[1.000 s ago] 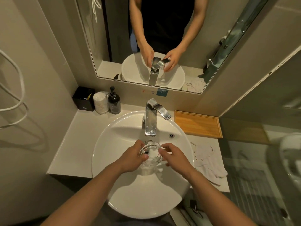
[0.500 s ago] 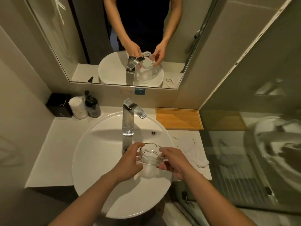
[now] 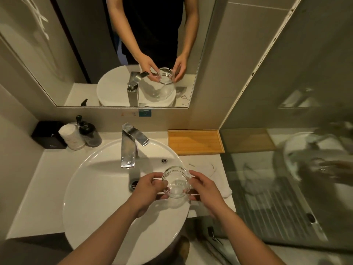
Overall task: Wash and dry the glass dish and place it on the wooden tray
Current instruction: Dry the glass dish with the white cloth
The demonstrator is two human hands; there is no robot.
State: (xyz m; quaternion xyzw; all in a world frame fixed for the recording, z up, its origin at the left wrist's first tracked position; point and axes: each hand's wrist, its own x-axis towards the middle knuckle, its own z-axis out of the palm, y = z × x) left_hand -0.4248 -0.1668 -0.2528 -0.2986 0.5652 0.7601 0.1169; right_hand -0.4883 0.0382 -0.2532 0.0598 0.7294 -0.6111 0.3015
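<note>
Holding glass dish (image 3: 176,183) above sink (image 3: 91,188) w/ left hand (image 3: 148,188) & right hand (image 3: 205,190), each grip pinching its rim, wash prob. done; next needs cloth (image 3: 206,167) at right for drying.

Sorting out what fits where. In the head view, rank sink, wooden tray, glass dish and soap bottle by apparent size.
1. sink
2. wooden tray
3. glass dish and soap bottle look about alike; the dish is held up nearer the camera, so I won't rank them.
</note>
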